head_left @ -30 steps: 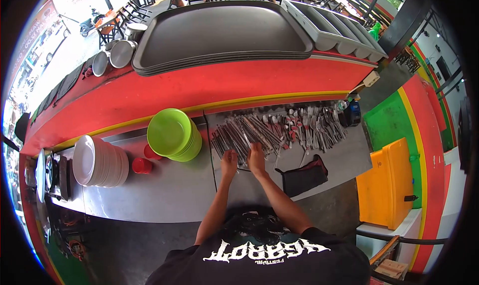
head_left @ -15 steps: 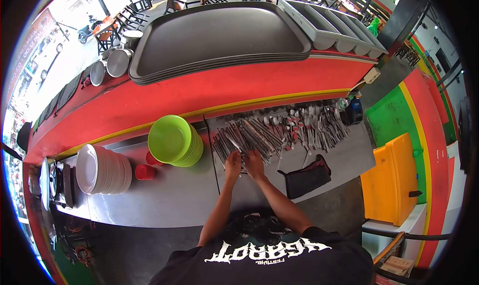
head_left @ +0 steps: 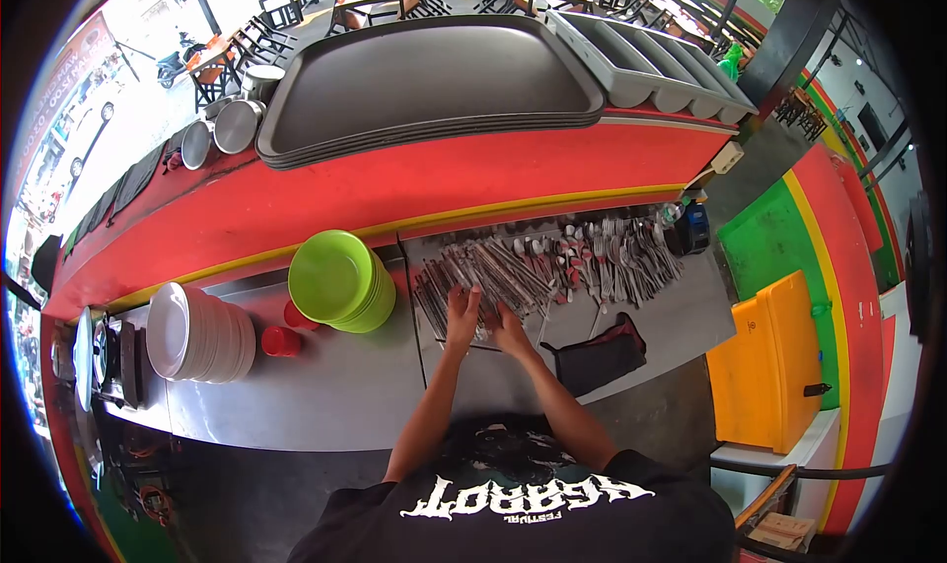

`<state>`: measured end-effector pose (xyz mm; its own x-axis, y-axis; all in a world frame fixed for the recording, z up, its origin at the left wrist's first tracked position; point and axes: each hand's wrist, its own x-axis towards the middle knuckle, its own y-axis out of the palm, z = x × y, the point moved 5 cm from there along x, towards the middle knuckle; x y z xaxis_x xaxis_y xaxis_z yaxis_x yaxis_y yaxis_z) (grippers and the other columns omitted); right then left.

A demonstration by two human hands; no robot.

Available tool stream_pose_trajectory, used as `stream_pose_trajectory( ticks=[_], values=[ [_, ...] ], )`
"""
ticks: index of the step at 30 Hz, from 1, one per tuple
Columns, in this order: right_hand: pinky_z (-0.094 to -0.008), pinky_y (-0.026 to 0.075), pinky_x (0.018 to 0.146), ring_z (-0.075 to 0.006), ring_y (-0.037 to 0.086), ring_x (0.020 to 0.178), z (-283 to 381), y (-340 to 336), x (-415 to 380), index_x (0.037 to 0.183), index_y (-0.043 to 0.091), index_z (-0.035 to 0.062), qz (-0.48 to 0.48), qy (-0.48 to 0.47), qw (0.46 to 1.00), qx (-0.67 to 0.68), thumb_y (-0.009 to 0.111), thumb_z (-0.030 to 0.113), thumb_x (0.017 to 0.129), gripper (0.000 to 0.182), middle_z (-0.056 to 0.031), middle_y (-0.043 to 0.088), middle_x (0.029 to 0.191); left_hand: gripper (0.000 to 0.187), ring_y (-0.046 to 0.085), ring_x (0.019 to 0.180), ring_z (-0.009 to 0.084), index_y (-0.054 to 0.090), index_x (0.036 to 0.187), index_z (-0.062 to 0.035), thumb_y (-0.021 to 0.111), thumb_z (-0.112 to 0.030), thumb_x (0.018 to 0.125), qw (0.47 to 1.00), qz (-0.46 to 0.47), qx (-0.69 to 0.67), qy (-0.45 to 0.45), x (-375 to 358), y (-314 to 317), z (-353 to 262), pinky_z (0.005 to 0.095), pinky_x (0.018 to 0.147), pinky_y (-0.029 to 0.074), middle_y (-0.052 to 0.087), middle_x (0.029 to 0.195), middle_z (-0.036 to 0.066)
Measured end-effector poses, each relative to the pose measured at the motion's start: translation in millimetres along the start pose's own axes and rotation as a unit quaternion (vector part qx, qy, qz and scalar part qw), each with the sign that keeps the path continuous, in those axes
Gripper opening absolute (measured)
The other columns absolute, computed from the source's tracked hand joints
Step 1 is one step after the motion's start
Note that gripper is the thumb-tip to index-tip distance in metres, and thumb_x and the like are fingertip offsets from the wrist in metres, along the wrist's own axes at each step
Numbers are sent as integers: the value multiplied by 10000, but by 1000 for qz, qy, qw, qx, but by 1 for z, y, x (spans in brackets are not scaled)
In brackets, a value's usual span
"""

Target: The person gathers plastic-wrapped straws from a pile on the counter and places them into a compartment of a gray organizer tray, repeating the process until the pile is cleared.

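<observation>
- On the steel counter (head_left: 296,410), straight ahead of both hands, lies a spread of long thin sticks (head_left: 498,270) (they look like chopsticks).
- Most of the sticks slant, far ends leftward and near ends rightward, though some cross.
- The left hand (head_left: 461,318) and right hand (head_left: 510,334) are close together at the near edge of the sticks; the left reaches slightly farther in. Their fingers are bent, but I cannot tell whether either grips a stick.
- To the right of the sticks, nearer the right hand, spread the spoons and forks (head_left: 631,262).
- A black pouch (head_left: 597,361) lies right of the right hand, apart from it.
- Leftward, nearer the left hand, stand green bowls (head_left: 330,275), with a red cup (head_left: 281,342) beyond.
</observation>
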<state>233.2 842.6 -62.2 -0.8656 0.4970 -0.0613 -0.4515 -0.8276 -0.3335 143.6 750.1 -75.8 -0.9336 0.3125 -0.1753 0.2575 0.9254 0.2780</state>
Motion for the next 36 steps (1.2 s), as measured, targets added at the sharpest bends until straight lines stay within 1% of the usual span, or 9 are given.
stream_pose_trajectory(
  ticks=[2,3,7,10,15,22,27,33,36],
  values=[
    [-320,424,605,-160,516,660,-8,7,-15,1080,541,-22,102,28,993,55,500,217,982,262,-58,546,751,352,601,693,157,517,1074,-31,631,-334,936,992,2,-90,-85,-1,12,-19,296,656,484,632,833,53],
    [-292,413,585,-113,474,638,-12,11,-24,1108,545,-13,153,42,984,82,492,245,995,287,-23,521,750,291,529,552,116,487,1049,-91,628,-320,940,989,6,-130,-69,-1,15,-28,287,496,429,560,716,4],
    [-250,345,528,-64,413,578,11,2,-59,1081,536,20,123,71,981,130,478,262,1008,260,25,457,682,186,360,453,67,490,1058,-148,572,-293,974,979,25,-199,-40,-4,31,-63,248,376,269,385,638,-29],
    [-242,345,517,-62,414,559,41,-17,-70,1081,531,20,91,70,988,107,488,296,1006,289,22,470,657,186,350,447,64,490,1083,-149,549,-295,986,982,-7,-186,-18,-9,48,-89,239,378,273,391,666,-33],
    [-226,342,485,-53,434,537,68,-44,-70,1115,533,4,-2,20,984,175,500,323,1001,340,3,529,669,172,248,404,48,520,1091,-166,490,-316,1012,964,151,-217,13,-6,90,-111,246,341,216,328,610,-46],
    [-228,331,450,-51,439,514,115,-102,-46,1174,527,5,-101,-47,978,178,484,344,1009,379,7,538,681,259,349,432,78,485,963,-154,441,-403,1016,958,218,-180,35,-21,164,-175,254,360,302,358,628,-15],
    [-275,398,531,-93,499,584,200,-163,-35,1121,543,9,-123,-127,979,100,437,283,1026,309,-21,551,697,383,391,413,109,372,827,-111,341,-434,1032,949,249,-132,139,-11,215,-240,280,345,391,362,594,9],
    [-315,434,564,-143,555,605,306,-234,12,1066,548,2,-175,-226,958,3,450,240,1010,264,-71,571,674,379,454,397,137,412,869,-76,350,-412,1033,936,261,-34,233,23,288,-352,295,346,424,453,590,40],
    [-357,456,603,-209,597,645,348,-272,54,1047,562,8,-163,-241,957,-10,465,233,993,251,-106,603,709,380,532,550,128,497,937,-34,374,-380,1035,898,233,62,369,69,323,-406,286,449,452,536,677,57]
  ],
)
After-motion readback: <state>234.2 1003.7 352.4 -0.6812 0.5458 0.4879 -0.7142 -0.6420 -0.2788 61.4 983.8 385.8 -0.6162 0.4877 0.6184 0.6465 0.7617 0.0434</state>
